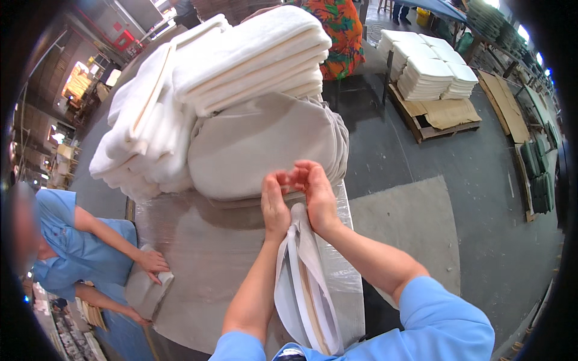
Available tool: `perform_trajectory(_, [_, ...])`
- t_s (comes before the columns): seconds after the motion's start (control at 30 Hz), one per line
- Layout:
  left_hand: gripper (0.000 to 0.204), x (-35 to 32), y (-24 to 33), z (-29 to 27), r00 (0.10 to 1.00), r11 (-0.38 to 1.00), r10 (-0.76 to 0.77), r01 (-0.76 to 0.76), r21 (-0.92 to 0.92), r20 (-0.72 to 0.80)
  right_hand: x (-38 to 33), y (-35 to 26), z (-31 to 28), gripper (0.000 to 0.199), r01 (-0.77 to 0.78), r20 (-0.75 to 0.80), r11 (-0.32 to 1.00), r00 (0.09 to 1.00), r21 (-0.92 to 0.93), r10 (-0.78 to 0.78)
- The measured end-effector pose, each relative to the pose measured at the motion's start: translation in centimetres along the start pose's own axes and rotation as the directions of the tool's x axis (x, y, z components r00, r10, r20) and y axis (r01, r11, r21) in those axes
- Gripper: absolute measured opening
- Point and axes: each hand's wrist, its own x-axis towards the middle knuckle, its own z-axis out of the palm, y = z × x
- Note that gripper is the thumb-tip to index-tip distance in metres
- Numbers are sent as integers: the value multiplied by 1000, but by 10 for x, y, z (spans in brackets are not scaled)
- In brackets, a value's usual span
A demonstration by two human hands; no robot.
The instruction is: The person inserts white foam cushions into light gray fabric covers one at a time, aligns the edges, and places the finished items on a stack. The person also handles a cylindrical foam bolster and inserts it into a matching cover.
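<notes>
Hands cupped, palms apart | grey cover: between wrists and forearms

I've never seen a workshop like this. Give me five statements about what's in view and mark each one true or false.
1. The person's left hand and right hand wear gloves. False: both are bare.
2. White padding is piled beyond the stack of grey covers. True.
3. The long grey cover between the forearms is closed along its whole length. False: it gapes, showing white inside.
4. White square stacks sit on a low pallet off to the right. True.
5. The co-worker in a blue shirt is at the person's right. False: that co-worker is at the left, hands on a grey piece.
</notes>
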Motion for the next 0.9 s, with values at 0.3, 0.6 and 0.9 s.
perform_trajectory(0.3, [46,-75,64,-18,996,975,-75,83,208,-47,-39,15,-21,51,92,50,992,995,-92,-87])
perform_trajectory(0.6, [40,-73,52,-17,995,955,-54,76,286,-82,-41,24,-19,52,73,-15,946,997,-317,-82])
perform_trajectory(0.9, [42,-71,49,-4,994,943,-103,111,314,-43,-41,18,-33,47,-28,-61,953,998,-302,10])
